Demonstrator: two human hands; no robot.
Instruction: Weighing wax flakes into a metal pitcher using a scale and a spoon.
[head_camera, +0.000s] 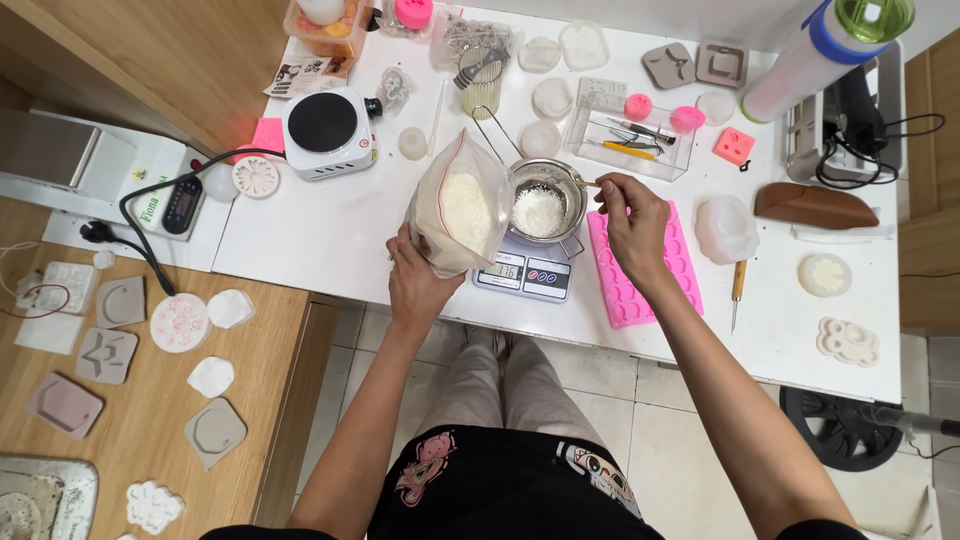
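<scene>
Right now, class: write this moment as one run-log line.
left hand: holds plastic bag of white flakes | right hand: holds spoon over metal pot | pot on scale

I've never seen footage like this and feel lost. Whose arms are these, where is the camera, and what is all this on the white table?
There is one picture, shot from a camera on a person's head, looking down at their own arms. The left hand holds up a clear plastic bag of white flakes. The right hand holds a thin spoon-like tool over a small metal pot with more white flakes, which sits on a digital scale. On the white table also lie a pink silicone mould, a small hot plate and several pale moulds.
</scene>
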